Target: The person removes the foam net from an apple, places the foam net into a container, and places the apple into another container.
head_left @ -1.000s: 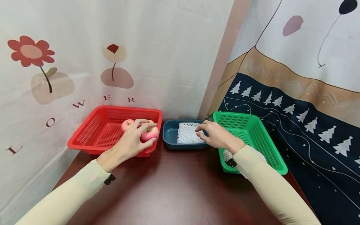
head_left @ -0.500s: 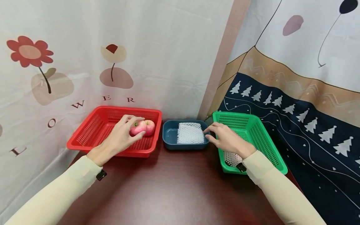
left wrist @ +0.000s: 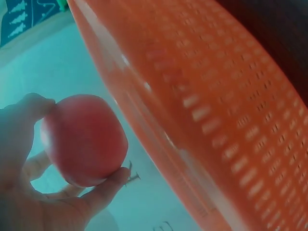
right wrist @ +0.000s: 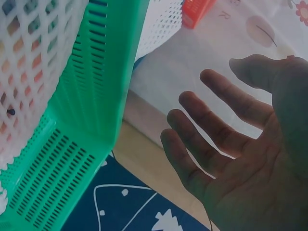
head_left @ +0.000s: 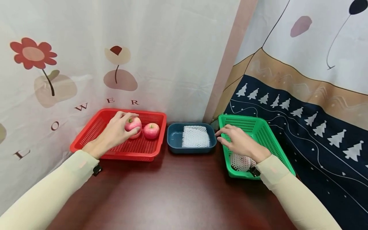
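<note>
The left hand (head_left: 114, 131) pinches an apple (head_left: 133, 123) between thumb and fingers, above the red basket (head_left: 161, 140); a light, even grip should avoid bruising. The right hand (head_left: 241, 142), fingers spread, holds nothing, the blue tray (head_left: 175, 139) beside its fingertips.

Red basket rim (head_left: 160, 135) flanks the held apple (head_left: 133, 124); above is open.

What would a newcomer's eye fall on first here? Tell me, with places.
Probably the red basket at the left, with the left hand gripping an apple over it. Next, the green basket at the right, with the empty right hand near it. Between the baskets, white netting stands out in the blue tray.
</note>
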`<state>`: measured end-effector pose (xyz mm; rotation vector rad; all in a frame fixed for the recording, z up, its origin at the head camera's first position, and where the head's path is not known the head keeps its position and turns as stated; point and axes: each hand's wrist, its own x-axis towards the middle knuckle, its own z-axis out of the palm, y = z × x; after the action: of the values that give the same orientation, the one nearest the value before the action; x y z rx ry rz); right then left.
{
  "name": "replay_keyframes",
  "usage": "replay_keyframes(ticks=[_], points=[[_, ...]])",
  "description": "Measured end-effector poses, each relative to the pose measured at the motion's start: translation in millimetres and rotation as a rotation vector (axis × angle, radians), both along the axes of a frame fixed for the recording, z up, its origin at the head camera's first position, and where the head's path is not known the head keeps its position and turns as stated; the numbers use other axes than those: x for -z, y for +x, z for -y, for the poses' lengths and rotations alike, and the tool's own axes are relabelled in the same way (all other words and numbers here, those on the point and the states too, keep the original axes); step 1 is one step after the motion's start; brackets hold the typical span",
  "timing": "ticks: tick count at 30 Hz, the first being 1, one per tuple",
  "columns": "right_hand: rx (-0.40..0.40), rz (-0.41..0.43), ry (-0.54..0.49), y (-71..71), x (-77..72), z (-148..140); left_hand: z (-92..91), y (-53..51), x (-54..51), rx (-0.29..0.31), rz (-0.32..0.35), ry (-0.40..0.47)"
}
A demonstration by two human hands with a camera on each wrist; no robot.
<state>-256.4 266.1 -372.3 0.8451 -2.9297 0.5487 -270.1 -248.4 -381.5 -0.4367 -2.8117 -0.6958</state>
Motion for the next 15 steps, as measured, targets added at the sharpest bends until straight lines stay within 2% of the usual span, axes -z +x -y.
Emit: replay_keyframes(ticks=[6,15], points=[[0.003,0.009,-0.002,-4.0,-1.0,-3.3,18.3,-12.7,-4.7,-0.039,0.039,-0.040],[-0.002,0.020,0.010,-10.0,1.4,-8.7,43.4,-35.6,-14.2,-0.051,0.090,-0.105]])
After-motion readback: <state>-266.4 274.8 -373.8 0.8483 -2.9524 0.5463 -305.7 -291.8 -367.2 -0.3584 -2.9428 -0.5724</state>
